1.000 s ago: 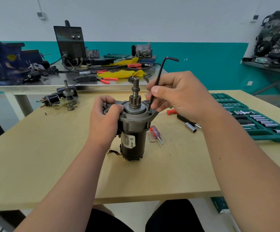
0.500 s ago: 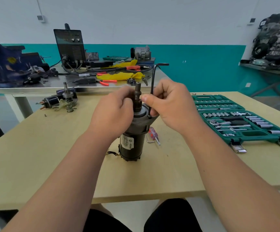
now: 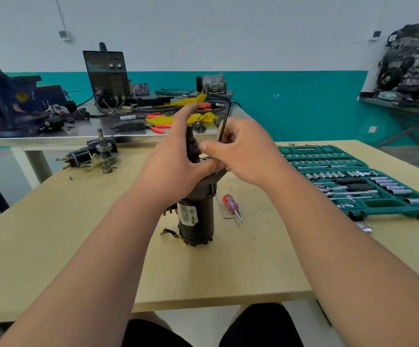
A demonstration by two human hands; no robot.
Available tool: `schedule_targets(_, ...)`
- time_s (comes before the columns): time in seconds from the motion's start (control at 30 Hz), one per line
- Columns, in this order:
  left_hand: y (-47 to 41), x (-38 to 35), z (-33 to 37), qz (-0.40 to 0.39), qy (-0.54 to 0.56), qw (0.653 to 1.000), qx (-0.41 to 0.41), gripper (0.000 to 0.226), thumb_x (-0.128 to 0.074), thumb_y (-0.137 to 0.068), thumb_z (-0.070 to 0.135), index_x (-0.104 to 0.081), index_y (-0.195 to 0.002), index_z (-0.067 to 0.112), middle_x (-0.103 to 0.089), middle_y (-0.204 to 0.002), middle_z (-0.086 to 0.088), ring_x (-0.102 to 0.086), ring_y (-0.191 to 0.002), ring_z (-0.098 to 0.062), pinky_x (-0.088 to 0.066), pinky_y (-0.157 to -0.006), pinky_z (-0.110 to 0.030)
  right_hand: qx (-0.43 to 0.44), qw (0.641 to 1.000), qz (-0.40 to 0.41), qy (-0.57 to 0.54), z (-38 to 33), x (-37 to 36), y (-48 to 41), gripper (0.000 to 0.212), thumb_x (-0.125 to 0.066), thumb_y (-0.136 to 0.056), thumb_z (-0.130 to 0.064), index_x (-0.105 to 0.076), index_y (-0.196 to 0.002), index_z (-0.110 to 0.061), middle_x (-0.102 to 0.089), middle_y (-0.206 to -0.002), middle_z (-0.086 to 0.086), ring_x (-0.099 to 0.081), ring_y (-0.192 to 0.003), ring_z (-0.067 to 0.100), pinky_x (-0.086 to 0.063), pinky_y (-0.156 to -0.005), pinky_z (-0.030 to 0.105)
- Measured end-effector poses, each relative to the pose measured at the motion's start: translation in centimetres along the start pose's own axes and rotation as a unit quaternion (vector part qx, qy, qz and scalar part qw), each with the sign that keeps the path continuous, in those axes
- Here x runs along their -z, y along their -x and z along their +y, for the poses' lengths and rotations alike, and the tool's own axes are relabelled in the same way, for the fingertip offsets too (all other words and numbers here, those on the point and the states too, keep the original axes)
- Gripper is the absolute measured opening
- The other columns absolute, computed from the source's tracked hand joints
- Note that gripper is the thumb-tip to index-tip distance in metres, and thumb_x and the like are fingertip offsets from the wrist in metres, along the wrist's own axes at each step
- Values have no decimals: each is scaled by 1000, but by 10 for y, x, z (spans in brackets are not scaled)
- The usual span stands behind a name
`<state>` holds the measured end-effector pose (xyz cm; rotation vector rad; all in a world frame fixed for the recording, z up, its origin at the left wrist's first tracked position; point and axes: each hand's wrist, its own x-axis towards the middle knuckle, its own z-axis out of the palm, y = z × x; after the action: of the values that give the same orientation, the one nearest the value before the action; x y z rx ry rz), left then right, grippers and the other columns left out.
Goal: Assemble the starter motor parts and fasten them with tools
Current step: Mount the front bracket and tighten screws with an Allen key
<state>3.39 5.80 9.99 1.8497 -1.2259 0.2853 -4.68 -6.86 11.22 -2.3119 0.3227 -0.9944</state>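
Well, the biggest container I see is the open green plastic socket-set case (image 3: pixel 381 204), lying flat on the right side of the table. Its moulded rows hold chrome sockets (image 3: pixel 328 175) graded by size. Black-handled drivers (image 3: pixel 353 181) lie in the nearer tray, and one long recess by the front edge holds nothing.

The case sits on a pale wooden table (image 3: pixel 53 259). Behind the table stands a steel workbench (image 3: pixel 53 137) against a white-and-teal wall. The bench carries a dark blue vise (image 3: pixel 2 101), a black box-shaped welder (image 3: pixel 108 73) and a crumpled yellow cloth (image 3: pixel 198 118). A dark engine block (image 3: pixel 414 68) rests on a shelf at far right.

The black cylindrical starter motor (image 3: pixel 198 221) stands upright on its end at the middle of the table. The left hand (image 3: pixel 175 166) grips its upper housing, with the thumb pressed across the flange and the index finger raised beside the shaft. The right hand (image 3: pixel 243 156) pinches a black L-shaped hex key (image 3: pixel 224 121) between thumb and curled fingers. The key is held upright over the flange, and its lower tip is hidden behind the hands.

A loose solenoid and spring parts (image 3: pixel 95 156) sit at the table's far left. Just right of the motor lies a red-handled screwdriver (image 3: pixel 231 204), and a small silver hex key (image 3: pixel 222 211) lies beside it.
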Motion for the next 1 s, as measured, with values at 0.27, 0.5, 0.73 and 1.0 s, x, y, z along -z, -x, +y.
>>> schedule_targets(0.27, 0, -5, 0, -7, -9, 1000, 28, 24, -71, -80, 31, -51, -67, 35, -44, -81, 8, -46, -75, -11, -35, -57, -28, 8, 998, -59, 38, -7, 4, -2, 36, -71, -79, -45, -63, -80, -10, -63, -66, 2, -54, -52, 5, -45, -48, 23)
schedule_targets(0.5, -2, -2, 1, -46, 12, 998, 35, 14, -70, -82, 40, -68, -76, 27, -47, -91, 1, -47, -83, -10, -39, -63, -27, 32, 991, -101, -87, -14, 34, -2, 12, -58, -94, -17, -65, -92, -26, -67, -65, -7, -68, -65, 10, -56, -58, 22)
schedule_targets(0.73, 1, -11, 12, -39, 13, 999, 27, 20, -72, -75, 45, -61, -67, 30, -48, -91, -2, -48, -77, -7, -46, -65, -32, 37, 998, -50, -2, -15, 39, 7, 21, -68, -87, -26, -61, -70, -15, -63, -56, -1, -62, -49, 4, -51, -49, 19)
schedule_targets(1.0, 2, -5, 9, -64, -4, 998, 10, 14, -63, -87, 37, -69, -79, 27, -47, -93, -7, -45, -79, -7, -35, -61, -23, 33, 998, -49, 4, -21, 32, 8, 20, -63, -90, -34, -61, -77, -19, -63, -62, -1, -63, -57, 11, -57, -56, 36)
